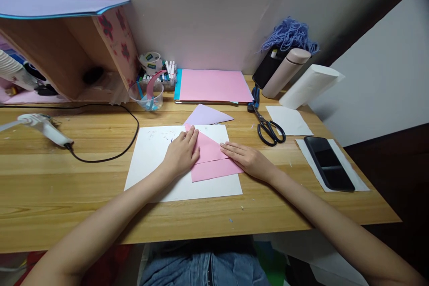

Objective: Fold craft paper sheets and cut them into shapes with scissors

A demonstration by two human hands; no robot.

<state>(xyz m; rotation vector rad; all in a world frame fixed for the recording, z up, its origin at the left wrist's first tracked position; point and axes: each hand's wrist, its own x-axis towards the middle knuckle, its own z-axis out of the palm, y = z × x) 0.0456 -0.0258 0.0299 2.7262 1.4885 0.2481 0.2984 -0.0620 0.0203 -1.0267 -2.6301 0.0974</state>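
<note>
A pink sheet of paper [211, 161], folded over into a triangle with a strip left below, lies on a large white sheet [150, 161] on the wooden desk [67, 187]. My left hand [182, 154] lies flat on the left part of the pink paper, fingers stretched out and pressing along the folded edge. My right hand [248, 158] rests flat on the paper's right corner, fingers extended and pointing left. Neither hand holds anything. A pale purple piece of paper [208, 116] lies just beyond the white sheet.
Black scissors [268, 129] lie right of the papers, then a phone [328, 163] on white paper. A stack of pink paper [214, 86], a plastic cup [147, 94], markers, a flask [284, 73] and a paper roll [310, 85] line the back. A glue gun [43, 127] with black cable lies left.
</note>
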